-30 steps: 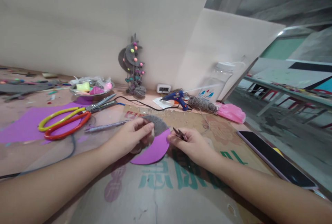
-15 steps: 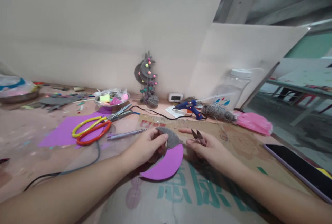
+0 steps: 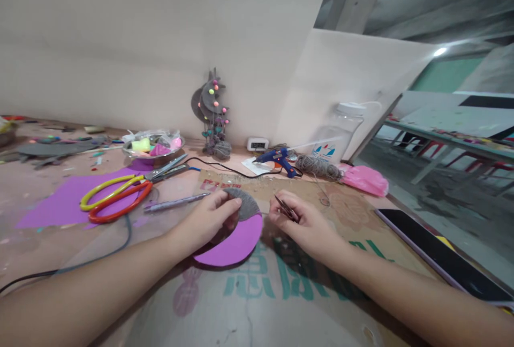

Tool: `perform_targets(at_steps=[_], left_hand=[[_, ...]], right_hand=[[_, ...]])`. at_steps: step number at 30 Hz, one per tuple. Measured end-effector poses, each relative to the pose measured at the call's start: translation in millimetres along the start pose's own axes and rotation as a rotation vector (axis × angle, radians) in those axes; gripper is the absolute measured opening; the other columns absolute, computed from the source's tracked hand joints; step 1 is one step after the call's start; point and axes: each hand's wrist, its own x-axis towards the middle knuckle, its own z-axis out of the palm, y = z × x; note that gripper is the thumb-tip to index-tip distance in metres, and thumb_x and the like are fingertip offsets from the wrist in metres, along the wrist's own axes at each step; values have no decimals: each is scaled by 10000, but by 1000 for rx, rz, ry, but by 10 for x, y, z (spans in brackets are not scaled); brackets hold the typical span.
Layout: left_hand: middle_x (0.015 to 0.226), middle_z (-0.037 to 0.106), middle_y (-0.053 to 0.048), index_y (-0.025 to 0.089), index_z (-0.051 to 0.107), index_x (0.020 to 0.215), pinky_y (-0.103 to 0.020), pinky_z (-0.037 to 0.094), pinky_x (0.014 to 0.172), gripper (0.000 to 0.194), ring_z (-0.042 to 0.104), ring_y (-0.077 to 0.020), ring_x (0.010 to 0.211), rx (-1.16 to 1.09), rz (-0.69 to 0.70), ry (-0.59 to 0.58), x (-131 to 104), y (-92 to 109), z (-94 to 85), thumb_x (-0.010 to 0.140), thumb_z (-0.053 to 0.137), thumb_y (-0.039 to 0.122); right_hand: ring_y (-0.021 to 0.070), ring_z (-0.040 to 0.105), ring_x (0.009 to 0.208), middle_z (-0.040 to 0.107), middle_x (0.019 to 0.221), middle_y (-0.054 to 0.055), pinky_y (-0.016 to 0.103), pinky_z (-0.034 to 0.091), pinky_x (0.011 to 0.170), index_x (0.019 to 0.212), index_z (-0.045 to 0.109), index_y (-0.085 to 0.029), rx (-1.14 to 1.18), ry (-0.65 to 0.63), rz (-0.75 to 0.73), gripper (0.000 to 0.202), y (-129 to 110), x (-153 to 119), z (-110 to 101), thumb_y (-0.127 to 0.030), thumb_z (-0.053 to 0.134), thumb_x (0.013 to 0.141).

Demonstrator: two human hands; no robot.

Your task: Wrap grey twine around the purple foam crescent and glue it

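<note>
A purple paper crescent (image 3: 235, 245), its upper part wrapped in grey yarn (image 3: 248, 205), is pinched between the thumb and fingers of my left hand (image 3: 219, 216). Just to its right, my right hand (image 3: 299, 224) is closed around small dark snips (image 3: 286, 208), blades pointing up and left. The fingers of my right hand are close to the crescent's right edge, and a thin strand seems to run between the two. Beneath both hands lies cardboard with green and red print (image 3: 313, 299).
Large scissors (image 3: 120, 195) rest on purple paper (image 3: 52, 197) at left, beside a pen (image 3: 176, 202). Behind stand a bowl (image 3: 155, 158), a decorated grey moon (image 3: 211, 103), a glue gun (image 3: 279, 158) and a bottle (image 3: 337, 133). A phone (image 3: 437, 250) lies at right.
The view has shifted, so things sit further left. The fingers of my right hand have curled in, and the snips' blades look closer together. My left hand still holds the crescent.
</note>
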Motion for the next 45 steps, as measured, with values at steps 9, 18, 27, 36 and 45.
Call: perform_targets(at_steps=[9, 18, 27, 36, 45], left_hand=[[526, 502, 45, 174, 461, 614, -204, 364, 502, 286, 471, -87, 504, -17, 9, 36, 8, -6, 17, 831, 480, 360], [517, 481, 45, 186, 438, 611, -212, 333, 446, 292, 439, -87, 463, 27, -16, 30, 3, -27, 18, 837, 457, 370], [528, 498, 36, 185, 451, 602, -218, 359, 497, 312, 459, -98, 510, 25, 13, 11, 9, -54, 12, 845, 449, 380], [522, 489, 33, 190, 442, 559, -220, 372, 522, 324, 462, -105, 518, 115, -23, 20, -22, 74, 20, 844, 443, 343], [532, 509, 27, 191, 470, 567, -225, 382, 550, 324, 478, -111, 538, 123, 19, 14, 0, -7, 4, 843, 458, 359]], right_hand=[[139, 507, 719, 535, 843, 25, 253, 425, 637, 1059, 526, -194, -232, 148, -49, 258, 31, 111, -245, -347, 506, 852], [182, 609, 821, 659, 959, 52, 298, 472, 723, 1090, 614, -201, -380, -20, 70, 308, 463, 338, -492, -347, 499, 844], [176, 596, 810, 653, 1000, 64, 288, 463, 707, 1049, 619, -176, -510, 73, 77, 293, 497, 416, -893, -330, 510, 824], [219, 612, 836, 676, 967, 92, 279, 431, 718, 1023, 647, -172, -692, 49, 147, 319, 856, 701, -926, -376, 567, 792], [250, 635, 826, 683, 931, 145, 282, 469, 673, 992, 640, -79, -528, 164, 322, 459, 1116, 1318, -559, -430, 671, 698]])
